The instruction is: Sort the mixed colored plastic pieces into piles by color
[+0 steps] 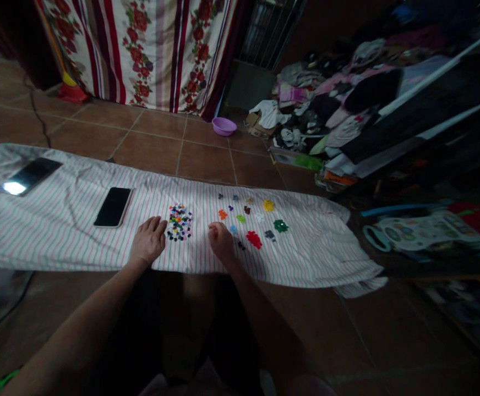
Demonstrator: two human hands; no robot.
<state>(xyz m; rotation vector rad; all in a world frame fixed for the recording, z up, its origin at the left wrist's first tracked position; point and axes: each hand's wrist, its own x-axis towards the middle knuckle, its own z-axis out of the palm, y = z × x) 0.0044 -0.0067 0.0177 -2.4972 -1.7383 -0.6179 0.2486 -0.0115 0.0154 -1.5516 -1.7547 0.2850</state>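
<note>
My left hand [149, 237] lies flat on the striped cloth, fingers stretched toward the left edge of a mixed patch of small coloured pieces [179, 222]. My right hand [220, 240] is closed, thumb and fingers pressed together, to the right of that patch; whatever it may hold is too small or hidden. Around and beyond it lie small heaps sorted by colour: an orange heap [222, 214], a light blue heap [233, 229], a red heap [254, 239], a dark green heap [281, 225], a yellow heap [268, 205], a lime green heap [240, 219] and several others.
The striped cloth [318, 247] covers a long, low surface. On its left side lie a phone [113, 207] and a shiny dark tablet-like device [31, 176]. Behind, on the tiled floor, stand a purple basin [224, 126] and a large clothes pile [326, 99]. A floral curtain [141, 55] hangs at the back.
</note>
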